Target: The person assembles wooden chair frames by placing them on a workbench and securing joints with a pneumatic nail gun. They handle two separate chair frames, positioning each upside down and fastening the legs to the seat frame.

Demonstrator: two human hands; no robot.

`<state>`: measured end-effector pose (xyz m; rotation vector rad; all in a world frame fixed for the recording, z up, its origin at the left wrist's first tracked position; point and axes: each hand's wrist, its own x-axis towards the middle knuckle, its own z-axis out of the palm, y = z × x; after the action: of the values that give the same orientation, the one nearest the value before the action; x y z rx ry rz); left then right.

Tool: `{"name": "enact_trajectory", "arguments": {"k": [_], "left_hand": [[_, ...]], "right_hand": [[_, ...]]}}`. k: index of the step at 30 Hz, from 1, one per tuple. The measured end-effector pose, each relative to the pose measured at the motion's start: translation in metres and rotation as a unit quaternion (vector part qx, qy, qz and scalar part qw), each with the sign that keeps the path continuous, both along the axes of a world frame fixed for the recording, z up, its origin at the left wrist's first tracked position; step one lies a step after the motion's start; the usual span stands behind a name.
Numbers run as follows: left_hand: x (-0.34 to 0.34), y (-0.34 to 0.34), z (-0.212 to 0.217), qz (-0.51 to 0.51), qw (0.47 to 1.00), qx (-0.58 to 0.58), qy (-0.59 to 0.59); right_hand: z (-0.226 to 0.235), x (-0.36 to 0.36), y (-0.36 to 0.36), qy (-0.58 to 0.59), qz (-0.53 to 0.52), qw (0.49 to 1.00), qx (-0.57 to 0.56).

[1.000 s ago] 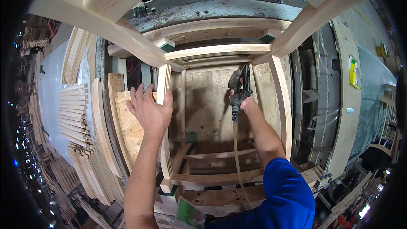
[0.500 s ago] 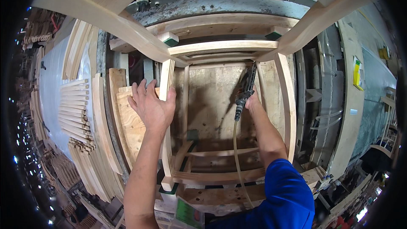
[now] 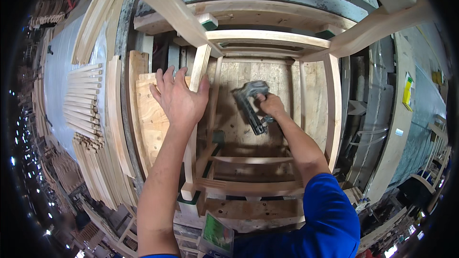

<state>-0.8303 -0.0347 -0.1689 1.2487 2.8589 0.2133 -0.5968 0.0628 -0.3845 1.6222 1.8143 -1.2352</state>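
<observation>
A wooden chair frame [image 3: 267, 38] of pale wood stands in front of me. My left hand [image 3: 179, 99] rests against its left post [image 3: 191, 148], fingers spread along the outer side and thumb on the inner side. Inside the frame, my right hand [image 3: 272, 106] grips the handle of a dark nail gun [image 3: 248, 109]. The tool is somewhat blurred and held tilted over the wooden panel [image 3: 241, 74] within the frame. Its nose does not visibly touch any joint.
Bundles of thin wooden sticks [image 3: 83, 98] and longer slats [image 3: 95, 177] lie at the left. A heavy beam [image 3: 267, 12] crosses behind the frame. Plywood [image 3: 150, 114] lies beside my left hand. A green-topped box [image 3: 217, 234] sits at the near edge.
My right hand has brought the nail gun away from the frame's far right corner toward the middle and turned it. My left hand stays at the left post. The view has shifted slightly.
</observation>
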Motion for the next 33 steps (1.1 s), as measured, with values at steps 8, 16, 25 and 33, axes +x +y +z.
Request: {"name": "enact_trajectory", "arguments": {"k": [8,16,25,33], "left_hand": [[0.000,0.005,-0.002,-0.025,1.000,0.013,-0.001],[-0.005,-0.002,-0.009,-0.028,0.999,0.025,-0.010],[-0.004,-0.001,-0.009,-0.029,0.999,0.018,0.009],[-0.008,-0.004,-0.012,-0.028,0.999,0.020,0.027]], "right_hand": [[0.018,-0.053,-0.060,0.061,0.408,0.911,-0.021],[0.009,-0.068,-0.087,0.089,0.396,0.912,-0.056],[-0.001,-0.077,-0.088,0.127,0.442,0.888,-0.017],[0.011,-0.087,-0.080,0.161,0.450,0.878,-0.013]]}}
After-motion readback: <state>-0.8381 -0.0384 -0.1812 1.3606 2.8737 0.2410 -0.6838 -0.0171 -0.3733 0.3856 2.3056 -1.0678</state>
